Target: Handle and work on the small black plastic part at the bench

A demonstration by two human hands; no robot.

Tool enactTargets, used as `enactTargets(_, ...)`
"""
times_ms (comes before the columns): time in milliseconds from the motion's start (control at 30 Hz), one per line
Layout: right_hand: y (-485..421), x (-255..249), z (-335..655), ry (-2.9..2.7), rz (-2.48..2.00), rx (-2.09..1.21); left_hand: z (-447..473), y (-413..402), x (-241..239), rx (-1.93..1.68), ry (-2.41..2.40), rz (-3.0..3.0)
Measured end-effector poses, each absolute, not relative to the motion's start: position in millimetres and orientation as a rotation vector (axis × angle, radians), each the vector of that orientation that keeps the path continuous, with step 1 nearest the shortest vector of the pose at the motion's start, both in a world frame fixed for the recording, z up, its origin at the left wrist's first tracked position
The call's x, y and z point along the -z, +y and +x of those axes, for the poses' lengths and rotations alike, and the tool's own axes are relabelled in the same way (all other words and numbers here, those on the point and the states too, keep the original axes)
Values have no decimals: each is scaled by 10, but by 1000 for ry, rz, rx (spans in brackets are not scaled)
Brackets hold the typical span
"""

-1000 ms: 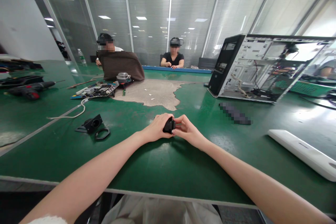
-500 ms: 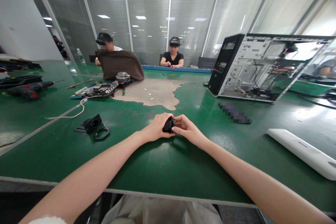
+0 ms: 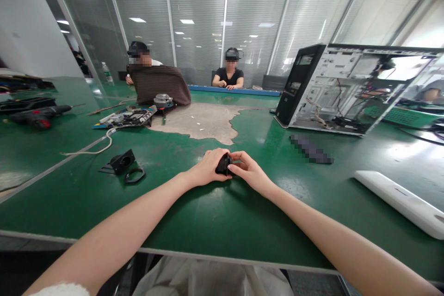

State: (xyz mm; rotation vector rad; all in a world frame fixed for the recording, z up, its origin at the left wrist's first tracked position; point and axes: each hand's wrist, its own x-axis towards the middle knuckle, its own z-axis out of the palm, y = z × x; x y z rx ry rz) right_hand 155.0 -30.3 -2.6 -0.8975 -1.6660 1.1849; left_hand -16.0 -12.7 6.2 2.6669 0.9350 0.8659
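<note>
Black part (image 3: 223, 164) at wearer's 12 o'clock, between both hands. Left hand (image 3: 211, 165) wraps its body from the 9 o'clock side; right hand (image 3: 245, 166) pinches the 3 o'clock end, thumb nearest us. Can't tell if it touches the table (image 3: 222, 226). Probably hard plastic: light, stiff, maybe slick, not very fragile. Best hold: body in palm, fingertips on the end's edge. Black ring (image 3: 134, 181) sits around 10–11 o'clock.

White, ruffled-looking sleeve edge (image 3: 58, 289), lower left corner; pale greyish-beige cloth garment (image 3: 211, 280), bottom centre; both forearms (image 3: 138, 217) bare.
</note>
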Motion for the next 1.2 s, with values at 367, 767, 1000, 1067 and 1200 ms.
enactTargets(367,-332,30,1522,-1624,-874,-1163,-153,-120,-51,-867,951,2655)
enactTargets(767,-359,-6,1557,-1717,-833,-1171,-153,-141,-84,-854,943,2647)
enactTargets(1000,-368,-2,1529,-1640,-859,-1193,-154,-124,-58,-861,956,2661)
enactTargets(1067,-349,9,1518,-1659,-880,-1132,-154,-124,-60,-855,955,2656)
enactTargets(1200,-340,32,1517,-1688,-943,-1047,-150,-130,-73,-841,957,2643)
